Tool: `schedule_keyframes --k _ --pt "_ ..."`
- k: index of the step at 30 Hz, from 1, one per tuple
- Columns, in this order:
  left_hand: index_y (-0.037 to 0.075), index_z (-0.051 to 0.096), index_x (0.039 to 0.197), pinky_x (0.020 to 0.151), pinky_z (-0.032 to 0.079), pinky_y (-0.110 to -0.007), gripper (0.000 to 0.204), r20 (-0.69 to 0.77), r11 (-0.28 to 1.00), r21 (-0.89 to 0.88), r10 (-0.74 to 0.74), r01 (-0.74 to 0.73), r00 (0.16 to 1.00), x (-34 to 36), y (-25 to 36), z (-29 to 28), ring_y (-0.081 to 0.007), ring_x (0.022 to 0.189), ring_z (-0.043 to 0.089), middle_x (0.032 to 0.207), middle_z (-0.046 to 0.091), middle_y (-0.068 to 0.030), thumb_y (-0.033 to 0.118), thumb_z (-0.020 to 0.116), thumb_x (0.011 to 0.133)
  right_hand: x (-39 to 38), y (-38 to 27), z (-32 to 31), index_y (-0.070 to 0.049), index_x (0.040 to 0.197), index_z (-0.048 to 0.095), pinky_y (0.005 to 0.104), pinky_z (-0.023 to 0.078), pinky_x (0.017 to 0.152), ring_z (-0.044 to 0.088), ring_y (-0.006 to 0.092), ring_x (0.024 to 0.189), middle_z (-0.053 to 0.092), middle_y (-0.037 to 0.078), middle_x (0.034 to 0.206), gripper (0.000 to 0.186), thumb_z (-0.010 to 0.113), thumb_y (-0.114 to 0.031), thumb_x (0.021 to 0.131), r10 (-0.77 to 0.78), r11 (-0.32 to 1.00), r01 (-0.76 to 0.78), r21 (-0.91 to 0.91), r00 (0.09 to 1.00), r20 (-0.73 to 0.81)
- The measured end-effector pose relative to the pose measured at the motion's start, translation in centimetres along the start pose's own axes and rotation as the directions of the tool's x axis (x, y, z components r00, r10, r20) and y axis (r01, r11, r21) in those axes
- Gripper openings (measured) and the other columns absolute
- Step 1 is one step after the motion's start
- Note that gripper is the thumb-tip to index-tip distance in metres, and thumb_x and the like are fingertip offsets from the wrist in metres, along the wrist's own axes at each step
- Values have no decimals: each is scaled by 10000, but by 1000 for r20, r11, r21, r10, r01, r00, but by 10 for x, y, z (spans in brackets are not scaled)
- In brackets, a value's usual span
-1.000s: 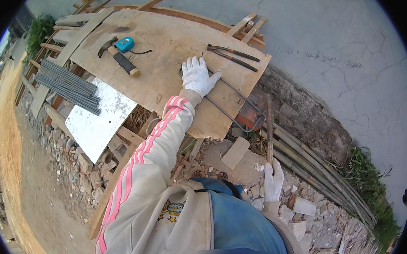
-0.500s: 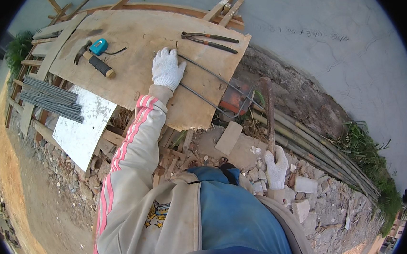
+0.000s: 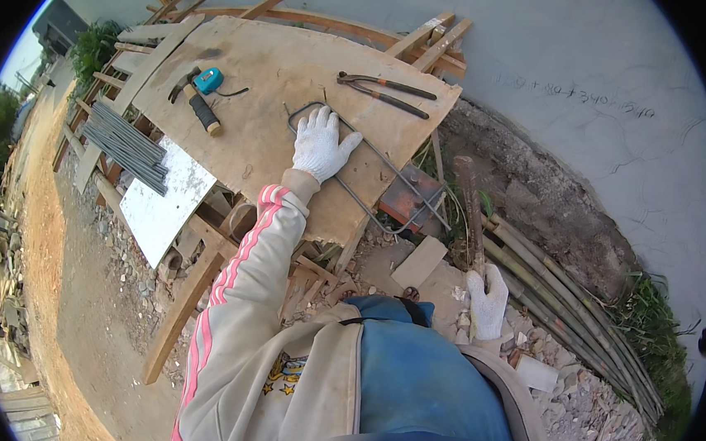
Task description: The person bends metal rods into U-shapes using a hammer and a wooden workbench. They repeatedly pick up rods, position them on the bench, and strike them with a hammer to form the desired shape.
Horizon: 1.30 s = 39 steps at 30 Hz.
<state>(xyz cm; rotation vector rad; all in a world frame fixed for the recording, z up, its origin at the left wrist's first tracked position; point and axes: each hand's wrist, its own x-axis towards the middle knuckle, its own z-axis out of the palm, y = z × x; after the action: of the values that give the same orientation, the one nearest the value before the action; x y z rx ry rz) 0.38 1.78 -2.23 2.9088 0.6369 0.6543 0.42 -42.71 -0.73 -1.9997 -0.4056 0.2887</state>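
My left hand (image 3: 319,145), in a white knit glove, lies with fingers spread on a bent steel rod (image 3: 356,201) resting on a plywood board (image 3: 251,150); the rod's lower right part overhangs the board's edge. My right hand (image 3: 486,304), also gloved, grips a rusty bar (image 3: 472,217) standing beside the board. Above my left hand lie long-handled pincers (image 3: 384,92) with black and orange handles. To its left are a claw hammer (image 3: 202,111) with a wrapped handle and a teal tape measure (image 3: 208,81).
Straight steel rods (image 3: 124,146) and a white panel (image 3: 158,222) lie at left on timber framing (image 3: 179,373). A reddish box (image 3: 400,195) sits under the rod's overhang. Bamboo poles (image 3: 570,312), rubble (image 3: 573,428) and a cracked wall (image 3: 587,90) are on the right; a dirt path runs at left.
The bent rod is shifted and turned: a bend now shows above my left hand, and a free end at lower right. My left hand stays on it; my right hand still holds the bar.
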Motion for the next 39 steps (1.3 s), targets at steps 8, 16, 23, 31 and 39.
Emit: schedule_keyframes --k 8,16,23,31,39 --pt "-64 604 1368 1209 304 -491 929 17 996 24 -91 91 996 -1 9 -8 -381 1434 459 1503 532 -246 713 663 861 31 -4 -58 -30 1241 639 242 442 609 537 63 692 614 20 821 292 602 -258 1062 71 989 -108 97 945 319" --pt "-9 630 1346 1209 321 -473 937 -9 983 66 -173 173 985 8 8 -14 -377 1404 485 1476 578 -187 761 681 814 58 -4 -103 7 1143 620 356 495 756 546 200 783 611 148 842 243 611 -214 1044 67 919 126 -374 884 463" --pt "20 636 1349 1196 338 -461 938 -53 979 75 -186 190 981 3 11 -15 -364 1387 500 1456 595 -172 786 668 810 95 -27 -119 0 1128 641 367 503 735 557 255 717 611 214 830 251 639 -230 1027 -24 905 271 -328 802 596" --pt "53 606 1396 1182 368 -460 920 -45 977 104 -184 187 982 3 11 -15 -365 1359 514 1451 597 -147 774 666 827 141 -29 -117 -13 960 608 432 448 625 416 479 723 495 246 752 296 670 -299 1006 -56 804 431 -410 741 669" --pt "60 608 1415 1196 328 -447 949 -2 969 120 -218 217 976 5 11 -17 -302 1399 509 1462 597 -128 793 653 813 174 -29 -113 -22 918 616 429 440 613 480 445 659 509 230 719 318 673 -325 995 -49 772 483 -412 692 720"
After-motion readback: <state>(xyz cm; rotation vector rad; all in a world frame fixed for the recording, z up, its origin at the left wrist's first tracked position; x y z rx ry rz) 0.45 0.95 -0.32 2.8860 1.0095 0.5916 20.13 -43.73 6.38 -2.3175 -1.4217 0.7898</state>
